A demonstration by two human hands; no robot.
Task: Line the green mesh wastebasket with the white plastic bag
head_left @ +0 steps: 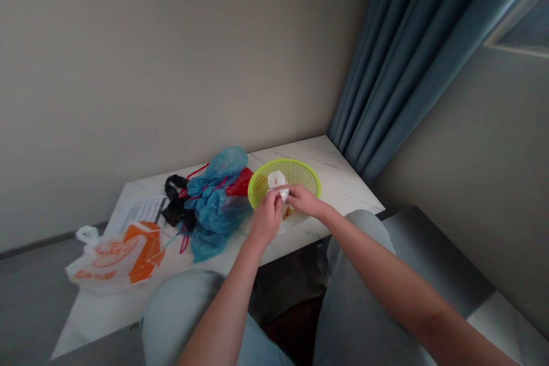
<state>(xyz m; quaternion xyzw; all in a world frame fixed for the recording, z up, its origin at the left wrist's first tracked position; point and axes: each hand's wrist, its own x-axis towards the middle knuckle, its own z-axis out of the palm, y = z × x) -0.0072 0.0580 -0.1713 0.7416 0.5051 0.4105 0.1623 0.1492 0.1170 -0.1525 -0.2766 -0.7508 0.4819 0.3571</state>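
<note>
Both hands meet over the near rim of a yellow-green plastic colander (316, 176) on the table. My left hand (266, 217) is closed, its fingertips pinching a white, crumpled, tissue-like piece (277, 178). From the other side my right hand (303, 201) grips the same piece with its fingers pressed together. The white piece stands up above the fingers, inside the colander's outline; its lower part is hidden by them. Below the hands a few small orange-brown bits (288, 213) show, too small to name.
Left of the colander lie crumpled blue plastic bags (218, 211), with red plastic (239, 182) and black bags (178, 206) among them. A white-and-orange carrier bag (122, 254) rests near a printed sheet (139, 211). The marble-patterned table (343, 183) stands against the wall, beside a blue curtain (377, 68).
</note>
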